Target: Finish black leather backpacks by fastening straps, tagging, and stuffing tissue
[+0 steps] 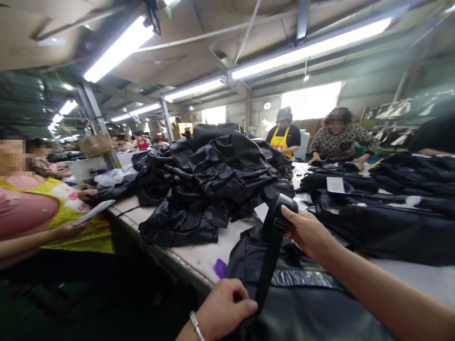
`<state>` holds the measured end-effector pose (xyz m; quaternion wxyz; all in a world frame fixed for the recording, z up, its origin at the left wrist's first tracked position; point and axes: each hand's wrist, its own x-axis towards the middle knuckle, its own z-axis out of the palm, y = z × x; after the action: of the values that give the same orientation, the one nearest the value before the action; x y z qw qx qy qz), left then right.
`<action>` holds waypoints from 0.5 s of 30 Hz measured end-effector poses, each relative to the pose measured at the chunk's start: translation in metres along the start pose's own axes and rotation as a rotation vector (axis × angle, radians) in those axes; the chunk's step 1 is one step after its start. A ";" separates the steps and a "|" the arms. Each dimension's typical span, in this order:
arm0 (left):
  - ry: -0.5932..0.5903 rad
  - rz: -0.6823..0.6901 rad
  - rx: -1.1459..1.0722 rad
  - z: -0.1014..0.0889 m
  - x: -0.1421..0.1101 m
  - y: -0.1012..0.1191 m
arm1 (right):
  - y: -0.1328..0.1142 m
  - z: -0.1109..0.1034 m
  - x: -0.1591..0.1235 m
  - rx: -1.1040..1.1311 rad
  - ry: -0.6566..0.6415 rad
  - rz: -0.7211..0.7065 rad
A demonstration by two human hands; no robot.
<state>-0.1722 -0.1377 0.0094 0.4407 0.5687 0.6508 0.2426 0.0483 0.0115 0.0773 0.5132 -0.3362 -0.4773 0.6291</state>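
Black strap (270, 251) stretched taut between both hands above black bag (302, 303) on table (199, 258) near edge. Right hand (307, 232) grips strap's upper looped end. Left hand (222, 308) clenched on lower end, nearer viewer. Heap of black bags (213, 180) beyond, apart from hands.

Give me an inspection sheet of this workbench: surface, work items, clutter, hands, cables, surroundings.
Surface: pale table, mostly covered; a purple scrap near its front edge.
Work items: black strap stretched between both hands, above a black bag at the table's near edge.
Clutter: heap of black bags mid-table; more dark bags at right, with white tags.
Hands: left hand closed on the strap's lower end; right hand gripping its upper end.
Cables: a cord hanging from the ceiling.
Surroundings: workshop with strip lights; other seated and standing people at work around the table.
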 end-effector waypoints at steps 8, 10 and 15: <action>-0.329 0.228 -0.161 0.004 0.007 0.018 | -0.018 0.016 -0.010 0.017 -0.014 -0.023; -0.334 0.178 -0.142 0.009 0.008 0.016 | -0.022 0.021 -0.016 0.108 -0.058 0.050; -0.266 0.309 -0.138 -0.007 0.007 0.020 | -0.020 0.032 -0.024 0.163 -0.076 0.097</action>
<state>-0.1670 -0.1248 0.0273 0.5182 0.6573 0.4736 0.2740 0.0316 -0.0197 0.1043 0.4893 -0.2918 -0.4268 0.7024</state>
